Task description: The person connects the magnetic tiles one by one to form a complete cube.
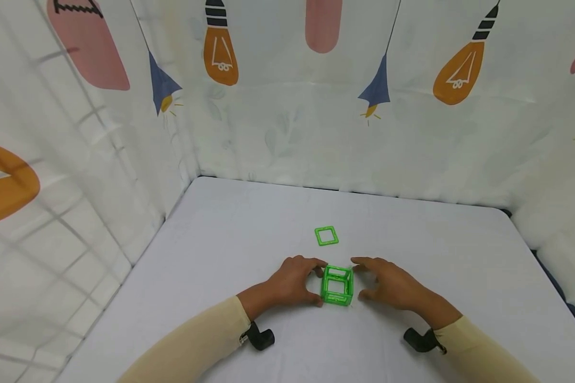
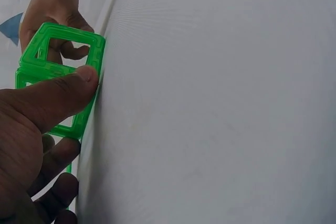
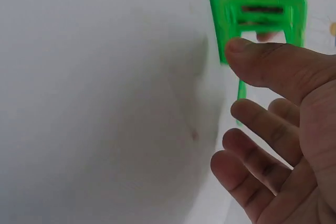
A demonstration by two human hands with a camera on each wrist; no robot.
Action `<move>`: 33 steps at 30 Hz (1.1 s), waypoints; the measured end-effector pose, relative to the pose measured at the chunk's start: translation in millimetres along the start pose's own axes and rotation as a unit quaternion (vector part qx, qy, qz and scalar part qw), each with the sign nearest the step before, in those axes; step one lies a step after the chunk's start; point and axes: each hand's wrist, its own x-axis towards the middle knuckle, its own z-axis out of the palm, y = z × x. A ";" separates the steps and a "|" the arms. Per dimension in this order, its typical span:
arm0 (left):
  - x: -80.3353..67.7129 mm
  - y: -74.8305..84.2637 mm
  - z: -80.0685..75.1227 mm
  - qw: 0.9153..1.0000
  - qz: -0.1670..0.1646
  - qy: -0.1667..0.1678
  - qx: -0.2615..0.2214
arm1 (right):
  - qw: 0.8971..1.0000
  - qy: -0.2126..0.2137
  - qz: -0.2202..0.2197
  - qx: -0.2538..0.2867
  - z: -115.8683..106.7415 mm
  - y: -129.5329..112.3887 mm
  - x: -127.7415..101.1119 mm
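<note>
A green cube of open square magnetic tiles (image 1: 337, 286) stands on the white table, between the two hands. My left hand (image 1: 294, 281) holds the cube's left side, thumb near its front corner and fingers near its back corner. In the left wrist view the left thumb (image 2: 68, 95) overlaps the cube's frame. Just right of the cube, my right hand (image 1: 392, 282) has its fingers spread and grips nothing. The right wrist view shows its thumb (image 3: 273, 66) in front of the cube; whether it touches cannot be told. Behind the cube lies a flat green square tile (image 1: 327, 235).
The white table (image 1: 249, 223) has a printed curtain (image 1: 287, 117) along its back and another stretch on the left. Both wrists wear small black devices, one below the left sleeve (image 1: 261, 337) and one by the right sleeve (image 1: 420, 340).
</note>
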 end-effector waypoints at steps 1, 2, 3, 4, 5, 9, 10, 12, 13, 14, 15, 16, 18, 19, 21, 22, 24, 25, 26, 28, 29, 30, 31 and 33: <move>0.2 -0.3 0.3 1.000 0.002 0.000 0.001 | 1.000 0.001 -0.004 0.002 -3.5 2.8 1.9; 0.5 -0.7 0.6 1.000 0.003 0.000 0.002 | 1.000 0.002 -0.008 0.003 -6.9 5.6 4.4; 0.7 -1.0 0.8 1.000 0.006 0.000 0.003 | 1.000 0.004 -0.010 0.005 -10.4 8.5 7.1; 1.0 -1.6 1.3 1.000 0.007 0.000 0.004 | 1.000 0.007 -0.014 0.006 -13.7 11.0 10.3; 1.1 -1.8 1.3 1.000 0.009 0.000 0.005 | 1.000 0.011 -0.017 0.007 -16.9 13.0 13.8; 1.4 -1.5 1.6 1.000 0.008 -0.001 0.004 | 1.000 0.024 -0.014 0.010 -25.3 19.5 29.9; 1.4 -1.2 1.7 1.000 0.007 -0.001 0.004 | 0.999 0.026 -0.015 0.011 -26.6 20.5 34.0; 1.5 -0.8 2.1 1.000 0.004 -0.002 0.002 | 0.999 0.029 -0.015 0.010 -28.3 22.6 41.8; 1.6 -0.7 2.3 1.000 0.003 -0.002 0.002 | 0.999 0.031 -0.015 0.008 -28.9 23.3 45.3; 1.7 -0.8 2.5 1.000 0.003 -0.002 0.003 | 0.999 0.033 -0.013 0.007 -29.2 24.1 48.8; 1.8 -0.6 2.5 1.000 0.003 -0.001 0.004 | 0.999 0.035 -0.014 0.007 -29.5 24.6 52.1; 1.9 -0.5 2.6 1.000 0.003 -0.002 0.005 | 0.999 0.036 -0.013 0.009 -29.9 24.7 55.0; 2.0 -0.5 2.8 1.000 0.004 -0.002 0.006 | 0.999 0.039 -0.014 0.013 -30.3 25.2 60.6; 2.0 -0.3 2.8 1.000 0.004 -0.002 0.007 | 0.999 0.040 -0.015 0.016 -30.6 25.1 63.4; 1.8 0.0 2.8 1.000 0.004 -0.003 0.007 | 0.999 0.040 -0.018 0.021 -31.1 25.2 68.3; 1.7 -0.1 2.9 1.000 0.004 -0.003 0.006 | 0.999 0.040 -0.017 0.022 -31.2 25.3 70.8; 1.6 -0.3 3.0 1.000 0.005 -0.003 0.006 | 0.999 0.039 -0.020 0.023 -31.6 25.7 75.3; 1.6 -0.2 2.9 1.000 0.005 -0.003 0.006 | 0.999 0.038 -0.020 0.023 -31.8 25.8 77.4; 1.5 -0.3 2.9 1.000 0.006 -0.003 0.007 | 0.999 0.037 -0.019 0.023 -31.9 25.9 79.3; 1.6 -0.5 2.8 1.000 0.006 -0.003 0.008 | 0.999 0.034 -0.019 0.023 -31.9 26.4 83.2; 1.6 -0.5 2.7 1.000 0.005 -0.004 0.010 | 0.999 0.033 -0.018 0.023 -31.7 26.7 85.2; 1.6 -0.8 2.7 1.000 0.005 -0.004 0.011 | 0.999 0.032 -0.018 0.024 -31.5 27.0 87.2; 1.5 -0.6 2.5 1.000 0.005 -0.004 0.012 | 0.999 0.030 -0.016 0.024 -31.3 27.3 89.1; 1.4 -0.4 1.9 1.000 0.004 -0.005 0.015 | 0.999 0.027 -0.012 0.022 -30.9 27.2 92.8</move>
